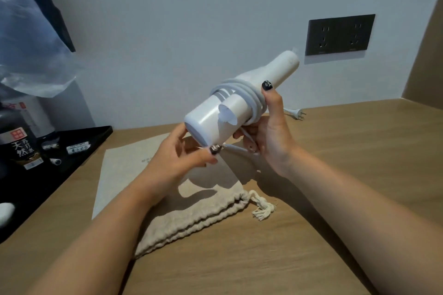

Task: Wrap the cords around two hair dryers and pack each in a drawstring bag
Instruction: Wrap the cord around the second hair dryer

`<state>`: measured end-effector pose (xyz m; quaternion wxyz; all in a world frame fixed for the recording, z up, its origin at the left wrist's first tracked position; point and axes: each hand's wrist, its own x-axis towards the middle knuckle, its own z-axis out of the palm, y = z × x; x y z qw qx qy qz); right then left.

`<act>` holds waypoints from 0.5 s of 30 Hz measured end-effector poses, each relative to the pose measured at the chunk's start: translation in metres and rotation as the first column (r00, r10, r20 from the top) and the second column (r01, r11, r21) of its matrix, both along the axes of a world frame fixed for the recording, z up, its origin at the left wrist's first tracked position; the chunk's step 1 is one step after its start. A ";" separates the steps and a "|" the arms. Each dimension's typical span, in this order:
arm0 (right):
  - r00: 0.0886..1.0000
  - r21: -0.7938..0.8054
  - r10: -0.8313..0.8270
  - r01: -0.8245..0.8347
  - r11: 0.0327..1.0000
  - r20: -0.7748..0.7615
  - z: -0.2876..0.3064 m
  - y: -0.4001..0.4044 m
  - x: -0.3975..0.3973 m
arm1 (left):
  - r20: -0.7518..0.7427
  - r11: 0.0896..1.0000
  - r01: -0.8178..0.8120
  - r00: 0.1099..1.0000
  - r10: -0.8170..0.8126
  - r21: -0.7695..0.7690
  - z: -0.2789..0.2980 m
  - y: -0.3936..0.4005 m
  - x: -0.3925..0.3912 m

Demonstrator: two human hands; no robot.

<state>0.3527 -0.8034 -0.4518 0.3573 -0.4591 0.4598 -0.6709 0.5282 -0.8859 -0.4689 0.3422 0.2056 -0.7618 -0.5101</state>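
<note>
From my head camera: the cord (242,93) already loops several times around the white hair dryer (242,93), but its tail runs off to a plug (298,113) lying on the wooden table (335,175), so I judge the wrapping unfinished. The drawstring bag (191,211) lies flat below, nothing packed; no second dryer shows. My right hand (271,136) grips the dryer at the coils, thumb up. My left hand (182,153) pinches the loose cord beneath the dryer's end.
</note>
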 end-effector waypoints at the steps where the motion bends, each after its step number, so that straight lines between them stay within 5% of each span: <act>1: 1.000 -0.043 0.012 -0.013 0.999 -0.024 0.000 0.000 0.000 | -0.072 0.985 0.093 0.994 -0.084 0.146 0.000 -0.002 0.003; 4: 0.993 -0.123 0.059 -0.072 0.990 -0.103 -0.003 0.000 0.002 | -0.168 0.885 0.236 0.969 -0.182 0.401 0.001 -0.007 0.008; 8: 0.939 -0.064 0.136 -0.164 0.984 -0.314 -0.006 0.002 0.008 | 0.000 0.943 0.185 0.981 -0.192 0.278 -0.003 -0.003 0.011; 15: 0.912 -0.076 -0.087 0.062 0.995 -0.400 -0.001 -0.005 0.002 | -0.013 0.990 0.047 0.999 -0.046 0.133 0.003 0.002 0.005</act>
